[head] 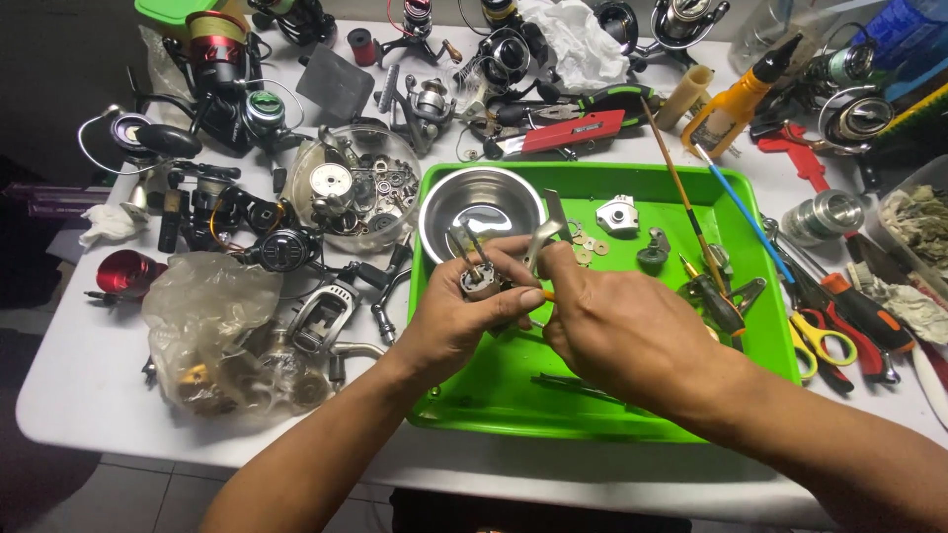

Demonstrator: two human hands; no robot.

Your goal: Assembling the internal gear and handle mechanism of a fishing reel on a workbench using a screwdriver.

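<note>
Green tray (612,188) | left hand (459,316) grip grasping reel part (481,281) | right hand (617,331) grip pinching orange tool (547,295)

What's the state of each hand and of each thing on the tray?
left hand: shut on reel part, over the tray
right hand: pinching a thin orange-tipped tool against the part
steel bowl: upright, looks empty
green tray: flat on table, holds loose parts
washers: loose on tray
scissors: closed, beside tray
</note>
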